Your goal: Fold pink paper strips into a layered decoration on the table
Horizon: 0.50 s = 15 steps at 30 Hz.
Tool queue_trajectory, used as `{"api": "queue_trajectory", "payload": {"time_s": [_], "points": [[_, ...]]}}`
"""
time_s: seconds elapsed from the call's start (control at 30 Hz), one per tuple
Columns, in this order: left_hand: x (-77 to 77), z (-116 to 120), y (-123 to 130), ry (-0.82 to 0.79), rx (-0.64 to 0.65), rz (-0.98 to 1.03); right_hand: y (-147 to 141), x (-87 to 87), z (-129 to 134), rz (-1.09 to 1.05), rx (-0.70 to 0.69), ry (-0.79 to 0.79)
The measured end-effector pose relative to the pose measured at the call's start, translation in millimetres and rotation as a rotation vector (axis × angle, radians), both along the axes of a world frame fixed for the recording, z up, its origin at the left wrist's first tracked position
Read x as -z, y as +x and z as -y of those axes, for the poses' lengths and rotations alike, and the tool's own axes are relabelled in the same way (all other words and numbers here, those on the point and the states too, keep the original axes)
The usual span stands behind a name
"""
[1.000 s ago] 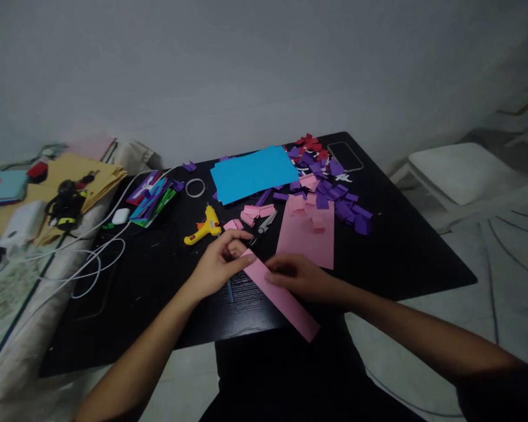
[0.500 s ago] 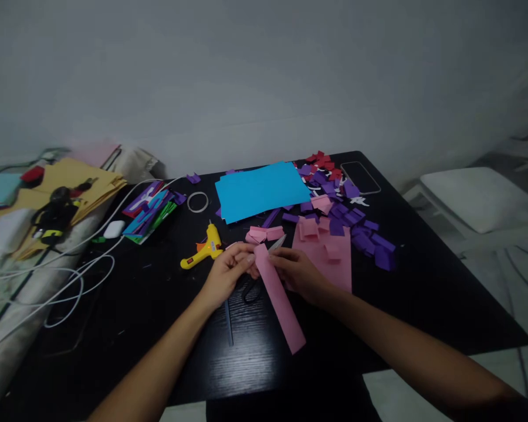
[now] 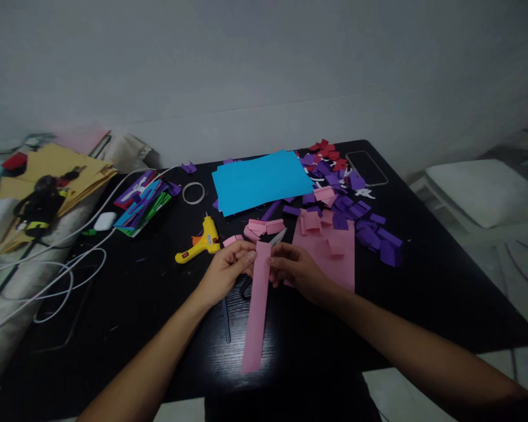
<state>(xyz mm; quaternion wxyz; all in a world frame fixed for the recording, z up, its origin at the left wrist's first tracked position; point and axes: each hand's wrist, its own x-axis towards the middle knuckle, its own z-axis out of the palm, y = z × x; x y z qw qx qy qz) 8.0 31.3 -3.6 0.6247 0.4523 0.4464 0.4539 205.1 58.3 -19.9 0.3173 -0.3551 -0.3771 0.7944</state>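
Clutter covers the far half of the black desk [image 3: 422, 281], and that is where trouble could start. A blue sheet [image 3: 259, 179] lies at the back, a pink sheet [image 3: 330, 258] just right of the hands, with purple scraps [image 3: 365, 225] and folded pink pieces [image 3: 264, 227] scattered about it. The long pink strip [image 3: 256, 310] hangs toward the person, its top end pinched between the left hand [image 3: 226, 271] and the right hand [image 3: 297, 271], both closed on it. Held only at one end, the strip may sag or crease crookedly. Scissors [image 3: 276, 237] lie just behind the fingers, blade tip near them; a careless reach could nick skin. The yellow glue gun [image 3: 200, 246] sits close to the left.
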Motion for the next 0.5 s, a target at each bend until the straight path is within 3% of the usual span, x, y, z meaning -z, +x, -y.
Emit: {"api": "queue_trajectory", "payload": {"time_s": [0.5], "points": [[-5.6,9,14,0.051,0.021,-0.123,-2,-2.2,3,0.022,0.028,0.136]]}}
